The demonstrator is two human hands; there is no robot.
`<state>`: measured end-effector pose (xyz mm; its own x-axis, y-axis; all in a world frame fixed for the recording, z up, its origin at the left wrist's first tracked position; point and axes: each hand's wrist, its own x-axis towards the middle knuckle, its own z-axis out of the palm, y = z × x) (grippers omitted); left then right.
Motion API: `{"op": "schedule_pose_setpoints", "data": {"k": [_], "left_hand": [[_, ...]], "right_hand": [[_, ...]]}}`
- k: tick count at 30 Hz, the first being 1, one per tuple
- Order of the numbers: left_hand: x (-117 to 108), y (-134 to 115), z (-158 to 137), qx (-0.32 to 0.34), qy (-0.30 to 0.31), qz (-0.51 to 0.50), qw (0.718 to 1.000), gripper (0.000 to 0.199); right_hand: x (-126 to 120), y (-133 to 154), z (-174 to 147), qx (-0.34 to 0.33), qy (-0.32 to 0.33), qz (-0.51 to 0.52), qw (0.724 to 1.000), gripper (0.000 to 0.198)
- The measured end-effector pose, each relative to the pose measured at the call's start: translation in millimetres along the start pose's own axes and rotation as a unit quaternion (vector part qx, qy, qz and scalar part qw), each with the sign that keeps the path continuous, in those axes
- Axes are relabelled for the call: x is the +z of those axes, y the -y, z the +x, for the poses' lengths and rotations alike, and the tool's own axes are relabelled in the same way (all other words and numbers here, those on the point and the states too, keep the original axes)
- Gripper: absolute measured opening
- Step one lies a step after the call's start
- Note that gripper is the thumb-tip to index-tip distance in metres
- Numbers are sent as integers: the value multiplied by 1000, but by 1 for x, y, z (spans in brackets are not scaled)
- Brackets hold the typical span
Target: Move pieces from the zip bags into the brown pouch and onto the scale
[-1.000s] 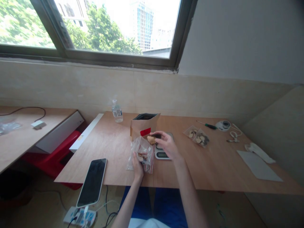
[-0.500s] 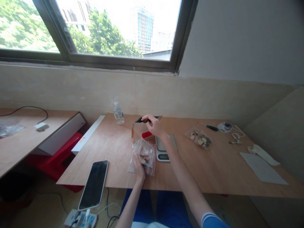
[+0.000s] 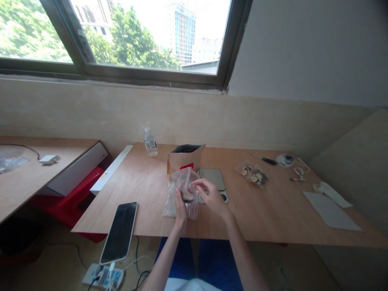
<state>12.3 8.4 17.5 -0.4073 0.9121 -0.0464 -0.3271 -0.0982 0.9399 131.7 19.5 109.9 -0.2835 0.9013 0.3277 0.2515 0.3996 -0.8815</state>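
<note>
My left hand (image 3: 181,206) is closed on a clear plastic zip bag (image 3: 183,182) with some brownish pieces inside. At the bag's right side is my right hand (image 3: 210,195), its fingers pinched together at the plastic; whether they hold a piece is too small to make out. Just behind the bag stands a brown paper pouch (image 3: 182,160), its dark mouth gaping and a red patch on its front. A kitchen scale (image 3: 212,178) lies to the right, partly hidden by my right hand. More flat plastic bags (image 3: 171,206) lie beneath the held one.
Two clear bags of sliced pieces (image 3: 257,177) lie right of the scale. Beyond them are a screwdriver (image 3: 268,161), a round white device (image 3: 285,160) and a white sheet (image 3: 330,211). A water bottle (image 3: 150,142) stands at the back; a tablet (image 3: 119,232) overhangs the front-left edge.
My right hand has moved from the pouch's mouth down and toward me, to the plastic bag. My left hand still holds the bag, now slightly higher and more upright.
</note>
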Motion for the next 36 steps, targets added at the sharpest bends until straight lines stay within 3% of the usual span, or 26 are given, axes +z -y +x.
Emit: {"op": "schedule_pose_setpoints", "data": {"k": [5, 11, 15, 19, 24, 30, 36], "left_hand": [[8, -19, -1, 62, 43, 96, 993, 43], [7, -29, -4, 103, 4, 186, 977, 36], [3, -35, -5, 49, 7, 168, 985, 40], [-5, -41, -7, 23, 77, 73, 994, 37], [-15, -46, -11, -32, 146, -16, 989, 51], [-16, -48, -14, -14, 141, 9, 990, 41], [-17, -47, -16, -8, 134, 31, 991, 37]], "right_hand": [[2, -11, -14, 54, 71, 18, 996, 29], [8, -18, -18, 101, 137, 48, 984, 39], [13, -16, -13, 96, 104, 56, 988, 33], [16, -18, -4, 124, 47, 102, 986, 33], [18, -22, 3, 164, -5, 162, 973, 37], [21, -17, 7, 162, -9, 235, 958, 38], [17, -11, 8, 165, -2, 230, 959, 37]]}}
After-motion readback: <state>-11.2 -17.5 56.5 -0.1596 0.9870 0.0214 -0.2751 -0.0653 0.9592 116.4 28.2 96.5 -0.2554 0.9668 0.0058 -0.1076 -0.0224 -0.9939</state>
